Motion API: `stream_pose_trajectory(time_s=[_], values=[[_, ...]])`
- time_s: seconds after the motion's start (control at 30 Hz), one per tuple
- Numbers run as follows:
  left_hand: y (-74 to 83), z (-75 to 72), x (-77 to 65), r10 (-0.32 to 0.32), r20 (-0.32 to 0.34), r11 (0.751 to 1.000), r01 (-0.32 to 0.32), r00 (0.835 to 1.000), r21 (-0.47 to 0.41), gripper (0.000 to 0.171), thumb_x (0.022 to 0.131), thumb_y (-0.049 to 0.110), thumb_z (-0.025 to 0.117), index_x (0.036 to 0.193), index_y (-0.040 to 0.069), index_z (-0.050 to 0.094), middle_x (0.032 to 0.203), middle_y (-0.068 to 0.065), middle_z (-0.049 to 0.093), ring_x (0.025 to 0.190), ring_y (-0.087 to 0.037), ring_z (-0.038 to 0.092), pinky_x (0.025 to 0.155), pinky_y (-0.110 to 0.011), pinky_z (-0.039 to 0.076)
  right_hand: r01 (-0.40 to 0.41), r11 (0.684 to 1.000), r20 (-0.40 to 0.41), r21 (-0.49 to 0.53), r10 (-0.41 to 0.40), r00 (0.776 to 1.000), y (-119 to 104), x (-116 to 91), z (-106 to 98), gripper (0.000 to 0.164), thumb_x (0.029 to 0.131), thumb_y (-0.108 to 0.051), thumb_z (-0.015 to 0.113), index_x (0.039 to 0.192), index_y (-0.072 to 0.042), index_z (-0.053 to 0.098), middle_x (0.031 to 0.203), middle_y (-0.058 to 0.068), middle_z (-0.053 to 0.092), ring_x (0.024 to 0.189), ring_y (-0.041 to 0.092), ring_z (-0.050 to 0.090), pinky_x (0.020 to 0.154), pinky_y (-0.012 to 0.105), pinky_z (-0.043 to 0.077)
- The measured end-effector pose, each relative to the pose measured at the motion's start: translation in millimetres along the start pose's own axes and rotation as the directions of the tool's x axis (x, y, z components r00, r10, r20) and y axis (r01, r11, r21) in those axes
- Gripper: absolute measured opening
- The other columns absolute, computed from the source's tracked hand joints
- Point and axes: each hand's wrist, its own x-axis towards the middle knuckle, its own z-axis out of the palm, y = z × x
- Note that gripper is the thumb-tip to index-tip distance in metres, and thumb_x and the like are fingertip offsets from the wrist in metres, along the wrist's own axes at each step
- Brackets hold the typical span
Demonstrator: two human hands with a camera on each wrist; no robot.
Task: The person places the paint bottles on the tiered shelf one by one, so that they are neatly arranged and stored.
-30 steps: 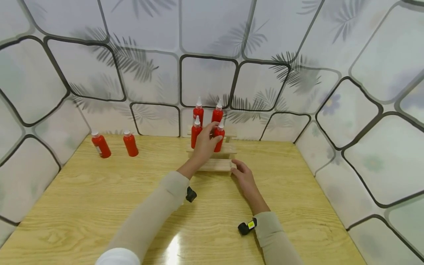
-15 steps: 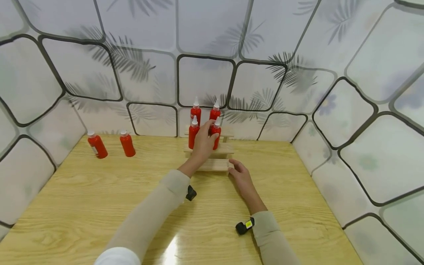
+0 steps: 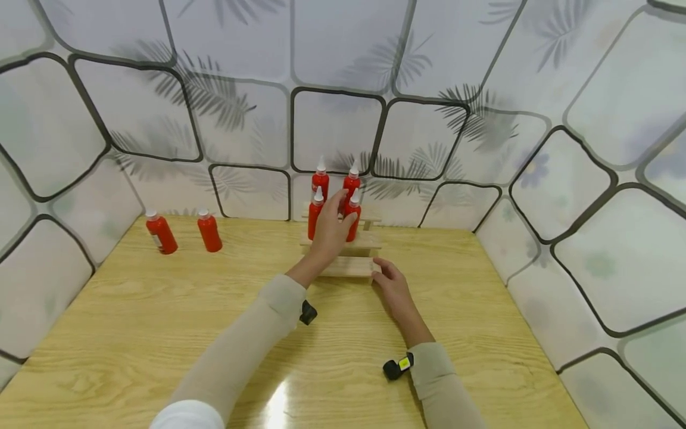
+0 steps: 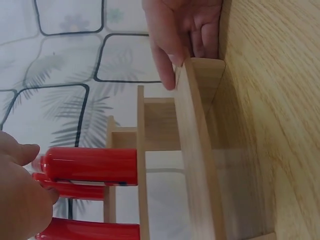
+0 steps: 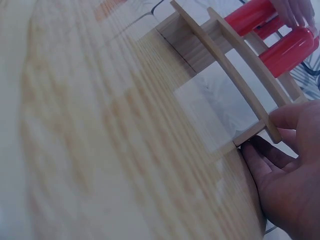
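A stepped wooden rack (image 3: 347,267) stands near the back wall and carries red squeeze bottles with pointed clear caps. My left hand (image 3: 328,232) holds the front right bottle (image 3: 352,223) by its upper part, between thumb and fingers. In the left wrist view, this bottle's base (image 4: 127,166) meets the middle step. Beside it stands the front left bottle (image 3: 314,221); two more, back left (image 3: 320,182) and back right (image 3: 351,183), are on the step behind. My right hand (image 3: 395,291) pinches the right end of the lowest step, thumb and fingers around the board (image 5: 240,85).
Two red bottles with flat-looking white caps, one at far left (image 3: 161,234) and one nearer (image 3: 209,232), stand on the wood-grain table (image 3: 214,298). Patterned wall panels (image 3: 252,119) enclose the back and sides.
My left hand and the front right bottle have shifted slightly back and left on the step. My right hand keeps its grip on the lowest step. The head view sways a little.
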Motion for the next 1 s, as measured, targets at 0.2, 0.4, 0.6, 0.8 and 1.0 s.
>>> stream_pose_trajectory(time_s=[0.2, 0.4, 0.6, 0.8, 1.0], values=[[8.8, -17.3, -10.6, 0.034, 0.007, 0.994, -0.033, 0.999, -0.108, 0.056, 0.098, 0.014, 0.066, 0.15, 0.01, 0.044, 0.146, -0.014, 0.051, 0.135, -0.028, 0.051, 0.114, -0.041, 0.044, -0.006, 1.0, -0.004, 0.007, 0.006, 1.0, 1, 3, 0, 0.041, 0.099, -0.011, 0.062, 0.139, -0.004, 0.058, 0.153, 0.015, 0.048, 0.149, 0.027, 0.033, 0.121, 0.045, 0.031], [3.8, -43.2, -29.2, 0.07, 0.005, 0.981, -0.068, 0.998, -0.181, 0.056, 0.096, 0.01, 0.069, 0.147, 0.009, 0.047, 0.142, -0.013, 0.054, 0.134, -0.026, 0.051, 0.114, -0.037, 0.043, -0.017, 1.0, 0.005, 0.006, 0.017, 1.0, 1, 4, 1, 0.043, 0.1, -0.011, 0.061, 0.142, -0.003, 0.055, 0.153, 0.017, 0.047, 0.147, 0.029, 0.036, 0.12, 0.046, 0.033], [-8.5, -75.8, -49.6, 0.098, -0.023, 0.982, -0.1, 0.995, -0.162, 0.054, 0.095, 0.01, 0.07, 0.144, 0.004, 0.049, 0.139, -0.017, 0.054, 0.128, -0.031, 0.053, 0.111, -0.044, 0.046, -0.002, 1.0, -0.004, -0.003, 0.002, 1.0, 0, 1, 0, 0.042, 0.098, -0.01, 0.062, 0.139, -0.003, 0.058, 0.151, 0.017, 0.05, 0.146, 0.029, 0.038, 0.119, 0.045, 0.034], [-32.5, -110.5, -65.7, 0.076, -0.098, 0.994, -0.083, 0.992, -0.069, 0.052, 0.096, 0.015, 0.07, 0.144, 0.005, 0.05, 0.138, -0.016, 0.054, 0.124, -0.03, 0.055, 0.106, -0.049, 0.048, -0.007, 1.0, -0.014, 0.019, 0.007, 1.0, 0, 0, 0, 0.04, 0.097, -0.01, 0.062, 0.137, -0.004, 0.06, 0.15, 0.015, 0.052, 0.146, 0.028, 0.038, 0.119, 0.046, 0.034], [-58.9, -152.5, -72.9, 0.043, -0.239, 0.999, -0.038, 0.97, 0.023, 0.049, 0.096, 0.015, 0.07, 0.141, 0.005, 0.054, 0.135, -0.015, 0.057, 0.119, -0.03, 0.057, 0.102, -0.048, 0.05, -0.007, 1.0, -0.006, -0.001, 0.007, 1.0, -2, -1, 1, 0.04, 0.098, -0.011, 0.062, 0.138, -0.005, 0.059, 0.151, 0.015, 0.05, 0.147, 0.029, 0.036, 0.119, 0.047, 0.034]])
